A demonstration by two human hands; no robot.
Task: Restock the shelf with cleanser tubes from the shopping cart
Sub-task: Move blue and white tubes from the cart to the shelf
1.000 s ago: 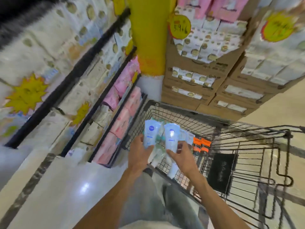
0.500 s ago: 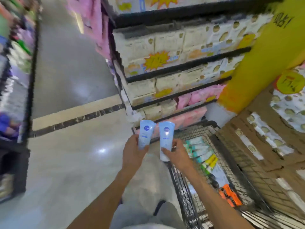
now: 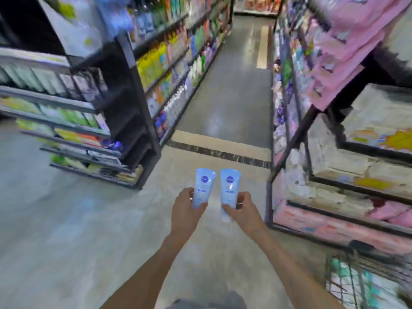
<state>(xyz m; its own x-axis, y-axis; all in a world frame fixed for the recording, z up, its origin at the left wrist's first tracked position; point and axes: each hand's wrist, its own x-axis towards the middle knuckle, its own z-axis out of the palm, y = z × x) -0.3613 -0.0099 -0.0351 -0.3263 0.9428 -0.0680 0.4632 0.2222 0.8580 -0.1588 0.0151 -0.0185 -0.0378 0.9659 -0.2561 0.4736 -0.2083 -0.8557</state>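
Note:
I hold two pale blue cleanser tubes upright in front of me, each with a dark blue round logo near the top. My left hand point(image 3: 186, 208) grips the left cleanser tube point(image 3: 202, 186) by its lower half. My right hand point(image 3: 242, 210) grips the right cleanser tube point(image 3: 229, 188) the same way, its cap end poking out below my fingers. The tubes stand side by side, slightly apart. The shopping cart point(image 3: 347, 284) shows only as a wire corner at the lower right, with more tubes inside. Everything is motion-blurred.
A dark shelf unit point(image 3: 133, 103) with bottles and packs stands at the left, its end facing me. At the right a shelf point(image 3: 347, 175) holds pink and white packs. A grey floor aisle point(image 3: 229, 90) runs straight ahead between them, crossed by a tan and black floor stripe point(image 3: 220, 148).
My view has swung left, away from the cart and the yellow pillar, to face down the aisle. Both hands still hold the tubes, now over bare floor instead of the cart.

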